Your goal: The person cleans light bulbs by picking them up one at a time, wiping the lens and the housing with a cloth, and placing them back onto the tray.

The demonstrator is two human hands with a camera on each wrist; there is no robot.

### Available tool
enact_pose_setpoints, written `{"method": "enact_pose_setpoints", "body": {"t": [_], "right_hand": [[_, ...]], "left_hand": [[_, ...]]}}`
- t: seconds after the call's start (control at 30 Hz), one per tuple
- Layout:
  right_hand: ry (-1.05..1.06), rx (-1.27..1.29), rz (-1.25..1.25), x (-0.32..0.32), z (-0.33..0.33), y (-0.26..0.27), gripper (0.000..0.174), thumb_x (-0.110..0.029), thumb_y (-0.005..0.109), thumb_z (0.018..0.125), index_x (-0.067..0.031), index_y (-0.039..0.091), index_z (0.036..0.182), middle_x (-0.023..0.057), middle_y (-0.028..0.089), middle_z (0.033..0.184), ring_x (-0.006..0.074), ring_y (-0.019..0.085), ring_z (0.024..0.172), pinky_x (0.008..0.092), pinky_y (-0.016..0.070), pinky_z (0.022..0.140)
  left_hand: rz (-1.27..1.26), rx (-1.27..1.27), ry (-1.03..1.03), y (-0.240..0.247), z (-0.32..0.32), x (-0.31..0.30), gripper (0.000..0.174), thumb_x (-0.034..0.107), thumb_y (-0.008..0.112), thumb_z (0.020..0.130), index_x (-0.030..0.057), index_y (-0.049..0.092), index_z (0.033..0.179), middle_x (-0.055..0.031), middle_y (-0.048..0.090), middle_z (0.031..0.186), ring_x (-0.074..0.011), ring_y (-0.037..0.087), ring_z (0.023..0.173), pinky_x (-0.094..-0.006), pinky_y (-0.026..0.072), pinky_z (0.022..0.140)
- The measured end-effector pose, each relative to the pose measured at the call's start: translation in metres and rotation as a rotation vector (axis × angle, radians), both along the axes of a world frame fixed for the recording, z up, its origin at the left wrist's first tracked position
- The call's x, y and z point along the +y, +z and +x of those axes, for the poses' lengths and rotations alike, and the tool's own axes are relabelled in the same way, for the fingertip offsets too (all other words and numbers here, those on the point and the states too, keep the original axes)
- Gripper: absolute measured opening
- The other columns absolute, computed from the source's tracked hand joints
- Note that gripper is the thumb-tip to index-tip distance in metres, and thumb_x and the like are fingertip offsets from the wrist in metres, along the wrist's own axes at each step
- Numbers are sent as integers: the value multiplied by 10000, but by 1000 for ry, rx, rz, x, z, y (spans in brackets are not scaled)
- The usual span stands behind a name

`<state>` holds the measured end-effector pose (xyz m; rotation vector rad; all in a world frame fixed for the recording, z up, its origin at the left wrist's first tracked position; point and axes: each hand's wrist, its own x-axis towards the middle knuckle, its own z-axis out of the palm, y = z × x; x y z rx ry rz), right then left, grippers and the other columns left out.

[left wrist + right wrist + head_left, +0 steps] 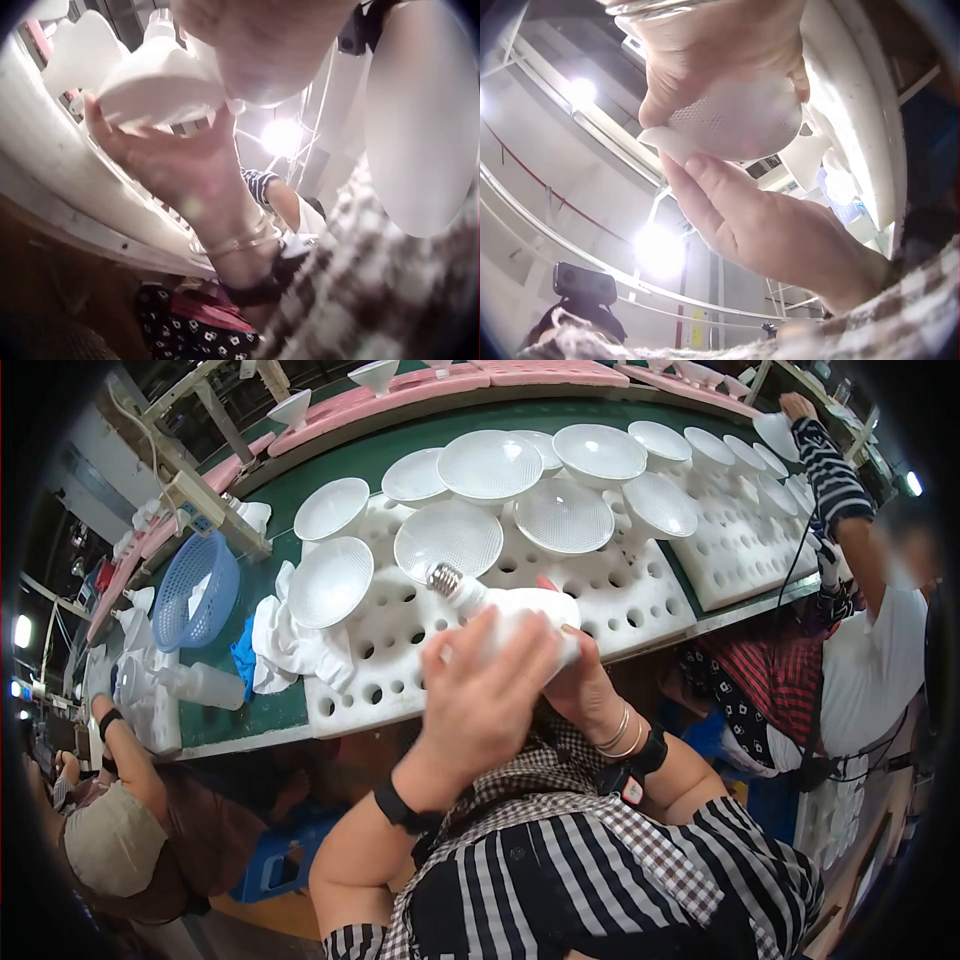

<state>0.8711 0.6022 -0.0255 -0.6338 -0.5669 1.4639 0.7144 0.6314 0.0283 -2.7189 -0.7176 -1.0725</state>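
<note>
A white reflector bulb [545, 602] with a metal screw base [443, 578] is held tilted above the foam board, its base toward the upper left. My right hand [588, 695], with bangles at its wrist, grips the bulb by its rim; in the left wrist view the fingers and thumb of this right hand [176, 161] spread round the rim. My left hand [480, 695] is blurred over the bulb. In the right wrist view, the left hand [757, 221] pinches a white cloth [671, 142] at the edge of the bulb's dimpled face [739, 124].
A white foam board [630, 595] full of holes bears several reflector bulbs [450, 540]. A second board [745, 550] stands to the right. At left are a blue basket [165, 600], crumpled white cloth [290, 635] and a white bottle [210, 685]. People work on both sides.
</note>
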Motion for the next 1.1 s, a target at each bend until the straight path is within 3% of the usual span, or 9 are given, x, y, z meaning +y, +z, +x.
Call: {"method": "enact_pose_setpoints", "body": {"t": [0.23, 0.3, 0.47, 0.57, 0.63, 0.67, 0.8, 0.97, 1.1], "right_hand": [[121, -156, -6, -6, 16, 17, 1147, -542, 709, 782, -58, 58, 1593, 163, 338, 1517, 294, 387, 1391, 459, 327, 1148], [291, -90, 2, -1, 23, 17, 1068, -716, 591, 810, -74, 203, 1571, 202, 418, 1476, 360, 507, 1306, 491, 452, 1075], [466, 9, -175, 2, 25, 15, 1054, -821, 471, 837, -59, 277, 1539, 228, 387, 1513, 388, 563, 1252, 510, 524, 1002], [637, 311, -72, 0, 24, 3, 797, -686, 446, 950, -83, 410, 1469, 134, 497, 1442, 282, 496, 1315, 442, 410, 1093], [391, 90, 113, -1, 17, -4, 786, -620, 527, 951, -84, 355, 1500, 115, 455, 1478, 261, 435, 1370, 428, 375, 1122], [285, -81, 80, -2, 13, 9, 1006, -550, 730, 844, -85, 209, 1569, 110, 395, 1511, 254, 362, 1419, 423, 308, 1161], [57, -367, 191, -1, 14, -1, 1454, -463, 951, 571, -94, -1, 1606, 134, 346, 1521, 270, 337, 1431, 414, 246, 1181], [79, -209, 134, -5, 10, -2, 1243, -508, 837, 718, -99, 62, 1600, 136, 348, 1530, 268, 357, 1422, 424, 287, 1169], [49, -18, 19, -1, 7, 1, 945, -548, 661, 869, -85, 210, 1557, 120, 395, 1507, 251, 397, 1397, 433, 361, 1134]], "left_hand": [[-56, -184, 282, 8, -46, 65, 359, 136, 604, 926, 56, 647, 1273, -96, 646, 1295, -287, 566, 1183, -420, 413, 989], [-1350, -1023, -328, 2, -54, 63, 406, 168, 617, 976, -17, 575, 1335, -129, 637, 1290, -237, 605, 1156, -360, 478, 983], [-1369, -852, -351, -7, -51, 41, 636, 177, 837, 810, -61, 555, 1327, -73, 681, 1092, -137, 652, 960, -273, 531, 835], [-1428, -895, -221, -8, -53, 40, 535, 151, 814, 823, -59, 599, 1266, -55, 692, 1013, -104, 635, 876, -247, 520, 765], [-1354, -951, -153, -8, -42, 38, 450, 144, 787, 842, -54, 630, 1214, -48, 692, 959, -87, 620, 785, -234, 500, 667], [-1322, -990, -99, -11, -41, 39, 434, 151, 775, 855, -52, 631, 1211, -43, 687, 952, -84, 618, 778, -229, 497, 659], [-1357, -1029, -29, -8, -33, 38, 375, 190, 732, 903, -40, 637, 1183, -32, 681, 954, -79, 617, 817, -226, 493, 713], [-1220, -972, -35, -11, -20, 36, 318, 180, 627, 974, -30, 608, 1211, -79, 682, 1046, -160, 635, 870, -297, 510, 781], [-53, -230, -29, -12, -10, 21, 407, 116, 630, 828, 106, 666, 1233, -99, 632, 1282, -315, 532, 1204, -446, 412, 949]]}}
